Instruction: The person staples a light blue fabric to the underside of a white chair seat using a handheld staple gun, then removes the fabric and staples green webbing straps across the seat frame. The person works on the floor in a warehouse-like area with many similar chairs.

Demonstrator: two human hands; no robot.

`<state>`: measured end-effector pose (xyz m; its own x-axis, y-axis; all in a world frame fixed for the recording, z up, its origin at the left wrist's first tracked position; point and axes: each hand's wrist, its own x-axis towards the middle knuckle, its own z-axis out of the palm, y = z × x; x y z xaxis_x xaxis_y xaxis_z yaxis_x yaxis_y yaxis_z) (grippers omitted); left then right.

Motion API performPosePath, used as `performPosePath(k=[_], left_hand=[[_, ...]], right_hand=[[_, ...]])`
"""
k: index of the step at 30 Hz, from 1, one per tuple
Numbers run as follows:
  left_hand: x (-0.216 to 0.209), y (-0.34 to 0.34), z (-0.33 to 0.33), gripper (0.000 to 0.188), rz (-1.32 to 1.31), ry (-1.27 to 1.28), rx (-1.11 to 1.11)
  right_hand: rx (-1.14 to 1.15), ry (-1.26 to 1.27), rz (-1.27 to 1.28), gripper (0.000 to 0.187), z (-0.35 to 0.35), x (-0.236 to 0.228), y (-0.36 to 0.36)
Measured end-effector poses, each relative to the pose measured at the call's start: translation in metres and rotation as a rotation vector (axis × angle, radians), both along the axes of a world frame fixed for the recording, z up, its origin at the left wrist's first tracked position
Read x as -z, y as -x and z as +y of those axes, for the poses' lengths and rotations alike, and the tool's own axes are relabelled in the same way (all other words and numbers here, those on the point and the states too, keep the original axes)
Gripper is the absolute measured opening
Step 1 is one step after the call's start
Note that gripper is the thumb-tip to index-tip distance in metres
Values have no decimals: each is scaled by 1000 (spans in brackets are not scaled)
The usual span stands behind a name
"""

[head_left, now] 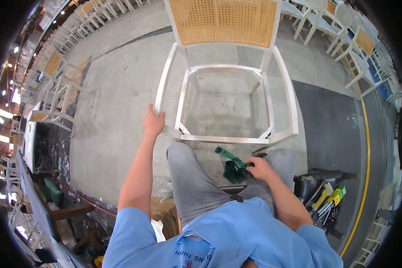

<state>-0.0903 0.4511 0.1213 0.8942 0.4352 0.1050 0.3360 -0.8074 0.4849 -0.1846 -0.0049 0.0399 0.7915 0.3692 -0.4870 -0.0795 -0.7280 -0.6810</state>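
In front of me stands a white wooden armchair [224, 139] with a woven cane back [225, 23]. Its seat is an open frame, and the floor shows through it. My left hand [153, 123] is closed round the front end of the chair's left armrest [165, 80]. Over my lap, my right hand [260, 169] pinches a dark green strip [228, 154] that looks like abrasive cloth. The strip hangs in loose folds between my knees, below the front rail, and one end sticks out to the left.
Rows of similar chairs line the far left and the right [364, 56]. Beside my right leg, a dark container [310, 185] holds several tools and a green-yellow package [337, 195]. A cardboard box [165, 213] sits by my left leg. A yellow line [367, 152] runs along the floor.
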Motion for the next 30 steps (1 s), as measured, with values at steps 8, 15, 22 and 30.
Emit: performPosePath(k=[8, 15, 22, 30], left_hand=[[-4, -39, 18, 56, 328, 251, -74], [5, -25, 29, 44, 267, 717, -78], [-3, -44, 36, 43, 112, 702, -47], [7, -2, 225, 51, 63, 467, -304]], right_hand=[[441, -267, -117, 35, -13, -3, 2], [1167, -416, -503, 27, -85, -70, -47], [906, -452, -349, 35, -62, -66, -128], [669, -541, -254, 33, 128, -44, -214]])
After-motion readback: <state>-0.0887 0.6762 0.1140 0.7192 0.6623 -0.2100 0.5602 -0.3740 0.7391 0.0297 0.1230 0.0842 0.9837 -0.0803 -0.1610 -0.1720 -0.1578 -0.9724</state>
